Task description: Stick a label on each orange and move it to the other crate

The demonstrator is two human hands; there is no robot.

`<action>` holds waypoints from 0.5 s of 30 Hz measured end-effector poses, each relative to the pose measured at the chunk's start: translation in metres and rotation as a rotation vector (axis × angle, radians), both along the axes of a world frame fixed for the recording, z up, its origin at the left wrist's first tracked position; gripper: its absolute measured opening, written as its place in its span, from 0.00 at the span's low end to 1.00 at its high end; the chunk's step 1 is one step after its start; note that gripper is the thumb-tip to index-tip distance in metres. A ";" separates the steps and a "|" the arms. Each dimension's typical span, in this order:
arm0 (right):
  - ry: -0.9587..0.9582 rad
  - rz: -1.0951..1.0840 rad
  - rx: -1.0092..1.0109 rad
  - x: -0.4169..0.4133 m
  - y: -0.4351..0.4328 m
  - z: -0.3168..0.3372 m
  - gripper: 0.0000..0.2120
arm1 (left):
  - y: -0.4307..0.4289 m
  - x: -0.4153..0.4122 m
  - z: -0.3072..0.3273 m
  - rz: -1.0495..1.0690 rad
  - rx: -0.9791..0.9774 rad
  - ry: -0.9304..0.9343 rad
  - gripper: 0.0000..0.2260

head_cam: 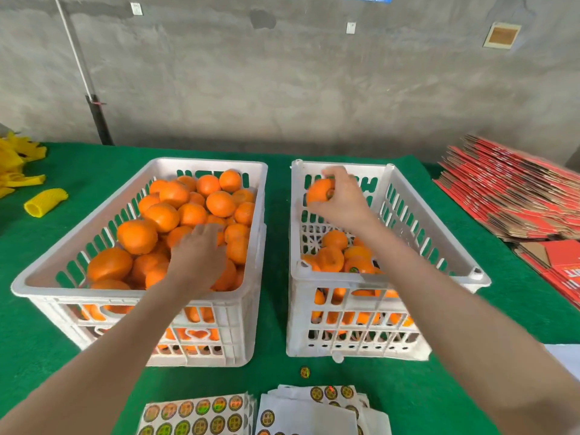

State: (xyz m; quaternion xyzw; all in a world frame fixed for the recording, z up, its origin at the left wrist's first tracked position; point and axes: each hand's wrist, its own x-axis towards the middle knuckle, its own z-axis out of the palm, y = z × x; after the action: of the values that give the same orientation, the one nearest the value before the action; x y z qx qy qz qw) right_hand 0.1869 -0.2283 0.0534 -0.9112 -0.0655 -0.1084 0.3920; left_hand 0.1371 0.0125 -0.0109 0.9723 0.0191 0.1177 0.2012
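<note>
Right hand curled round one orange above far end of right crate. Left hand palm-down on pile in left crate; gripping or just touching, cannot tell. Fruit likely firm, light, prone to roll, bruisable: grasp across widest part, set down gently. Two crates; some two dozen oranges showing left, about seven right; two label stacks, one loose label on table.

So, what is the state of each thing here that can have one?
left crate: nearly full of oranges.
right crate: partly filled.
left hand: rests on the left crate's oranges.
right hand: grips an orange above the right crate.
left label sheet: covered with labels.
right label sheets: mostly peeled.
</note>
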 end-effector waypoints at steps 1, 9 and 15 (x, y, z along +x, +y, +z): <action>0.148 -0.033 -0.142 0.024 -0.016 -0.006 0.34 | 0.001 0.002 -0.007 0.029 0.026 0.045 0.18; 0.610 -0.024 -0.936 0.087 -0.098 -0.093 0.27 | -0.001 0.012 -0.014 0.027 0.035 0.016 0.13; 0.390 -0.218 -0.779 0.078 -0.069 -0.078 0.31 | 0.002 0.014 -0.016 0.052 -0.104 0.091 0.19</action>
State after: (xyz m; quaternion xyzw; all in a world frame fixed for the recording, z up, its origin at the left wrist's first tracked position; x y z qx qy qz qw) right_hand 0.2648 -0.2973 -0.0247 -0.9958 0.0699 0.0574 0.0109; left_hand 0.1510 0.0145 -0.0272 0.9640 0.0594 0.0773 0.2473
